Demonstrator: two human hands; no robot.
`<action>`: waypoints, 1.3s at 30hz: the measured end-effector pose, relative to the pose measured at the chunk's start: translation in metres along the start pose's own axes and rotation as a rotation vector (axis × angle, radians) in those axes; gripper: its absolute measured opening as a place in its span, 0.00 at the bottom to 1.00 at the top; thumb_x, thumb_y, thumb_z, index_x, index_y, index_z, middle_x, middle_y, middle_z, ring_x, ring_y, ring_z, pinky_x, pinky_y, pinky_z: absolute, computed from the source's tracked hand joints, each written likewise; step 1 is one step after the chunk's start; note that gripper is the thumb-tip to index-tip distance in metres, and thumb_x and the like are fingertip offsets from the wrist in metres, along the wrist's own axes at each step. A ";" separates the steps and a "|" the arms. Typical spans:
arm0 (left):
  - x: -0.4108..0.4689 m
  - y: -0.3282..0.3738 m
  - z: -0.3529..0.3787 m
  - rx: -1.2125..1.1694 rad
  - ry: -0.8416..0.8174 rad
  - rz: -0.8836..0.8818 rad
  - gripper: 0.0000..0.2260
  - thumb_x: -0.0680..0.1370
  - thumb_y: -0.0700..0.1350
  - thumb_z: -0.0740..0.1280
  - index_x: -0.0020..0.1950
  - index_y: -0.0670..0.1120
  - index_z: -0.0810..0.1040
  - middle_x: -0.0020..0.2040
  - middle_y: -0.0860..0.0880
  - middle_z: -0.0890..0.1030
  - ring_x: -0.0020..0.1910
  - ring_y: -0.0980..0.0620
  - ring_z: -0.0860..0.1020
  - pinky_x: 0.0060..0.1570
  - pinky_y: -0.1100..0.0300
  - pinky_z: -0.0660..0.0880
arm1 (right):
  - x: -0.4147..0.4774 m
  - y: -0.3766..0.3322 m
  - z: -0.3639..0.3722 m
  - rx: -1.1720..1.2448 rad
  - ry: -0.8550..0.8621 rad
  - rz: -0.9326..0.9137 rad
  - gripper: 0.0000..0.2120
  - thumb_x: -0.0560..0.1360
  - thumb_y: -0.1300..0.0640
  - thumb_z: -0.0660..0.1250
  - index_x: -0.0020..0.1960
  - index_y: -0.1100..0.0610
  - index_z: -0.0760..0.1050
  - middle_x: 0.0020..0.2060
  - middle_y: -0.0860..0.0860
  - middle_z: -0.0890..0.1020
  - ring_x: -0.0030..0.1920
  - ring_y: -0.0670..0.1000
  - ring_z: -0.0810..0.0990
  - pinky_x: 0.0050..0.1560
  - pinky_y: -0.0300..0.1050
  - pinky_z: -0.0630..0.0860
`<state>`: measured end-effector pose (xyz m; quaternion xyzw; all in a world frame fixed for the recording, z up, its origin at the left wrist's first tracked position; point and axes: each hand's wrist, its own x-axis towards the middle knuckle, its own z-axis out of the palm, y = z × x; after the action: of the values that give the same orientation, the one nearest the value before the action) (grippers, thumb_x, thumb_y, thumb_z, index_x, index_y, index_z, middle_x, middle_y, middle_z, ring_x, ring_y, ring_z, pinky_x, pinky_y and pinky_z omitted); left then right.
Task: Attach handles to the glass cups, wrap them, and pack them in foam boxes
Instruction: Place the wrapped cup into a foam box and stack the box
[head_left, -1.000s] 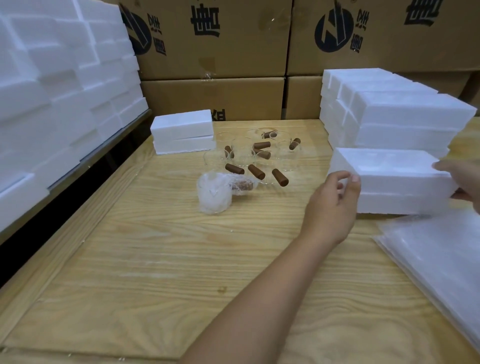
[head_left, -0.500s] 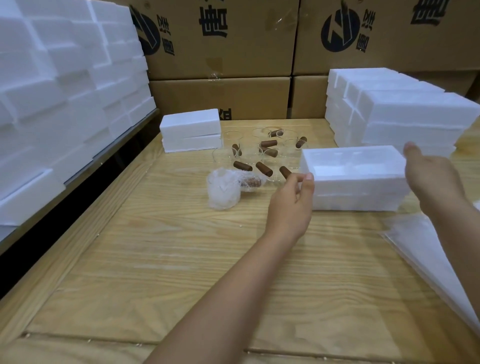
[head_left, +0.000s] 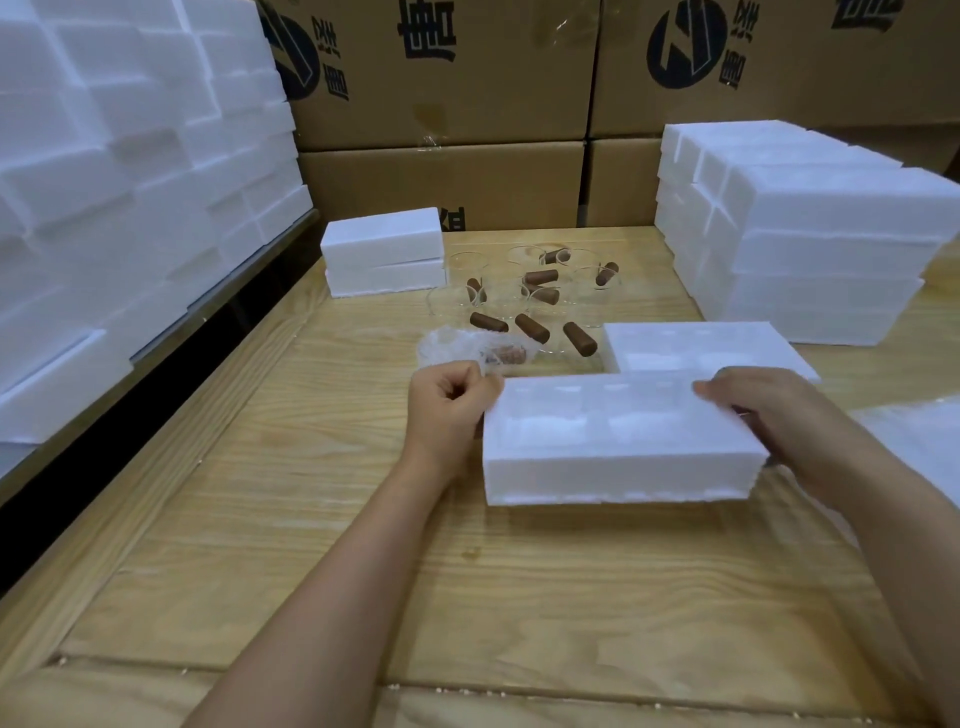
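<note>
As your left hand (head_left: 447, 410) and right hand (head_left: 763, 410) clasp the near foam half (head_left: 618, 447) by its ends, squeezing may snap it; swinging far may topple the cups (head_left: 589, 299).

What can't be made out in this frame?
Head view throughout.
The wrapped cup: partly behind the left hand.
The foam box half: right end covered by the right hand.
The glass cups: transparent, count unclear.
The plastic sheets: cut off by the right edge.

Wood table (head_left: 311, 519) w/ glass cups (head_left: 465, 273), foam boxes (head_left: 810, 260), wrap sheets (head_left: 924, 441)
</note>
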<state>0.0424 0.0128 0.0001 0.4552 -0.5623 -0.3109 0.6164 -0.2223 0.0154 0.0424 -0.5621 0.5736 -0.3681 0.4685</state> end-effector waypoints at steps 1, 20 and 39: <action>-0.001 0.000 -0.004 0.025 -0.045 -0.022 0.16 0.67 0.36 0.65 0.25 0.46 0.60 0.23 0.53 0.58 0.24 0.57 0.57 0.27 0.64 0.56 | 0.000 0.002 0.002 -0.035 -0.020 0.029 0.17 0.75 0.57 0.65 0.27 0.52 0.70 0.23 0.49 0.70 0.22 0.48 0.68 0.22 0.36 0.59; 0.024 -0.020 -0.035 0.417 0.052 -0.195 0.49 0.66 0.44 0.79 0.77 0.57 0.49 0.76 0.49 0.58 0.74 0.48 0.60 0.72 0.48 0.60 | 0.043 -0.040 0.082 -0.653 0.102 -0.509 0.07 0.76 0.55 0.66 0.52 0.54 0.77 0.42 0.47 0.78 0.39 0.49 0.73 0.41 0.44 0.70; 0.020 0.010 0.005 0.279 -0.021 0.235 0.35 0.62 0.42 0.82 0.62 0.59 0.68 0.57 0.72 0.73 0.57 0.69 0.73 0.50 0.75 0.70 | 0.042 -0.034 0.053 -0.095 -0.030 -0.545 0.14 0.72 0.63 0.72 0.44 0.42 0.78 0.36 0.44 0.82 0.36 0.46 0.79 0.39 0.42 0.78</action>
<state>0.0392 -0.0020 0.0170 0.4642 -0.6558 -0.1601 0.5735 -0.1586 -0.0235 0.0536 -0.7224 0.4109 -0.4449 0.3337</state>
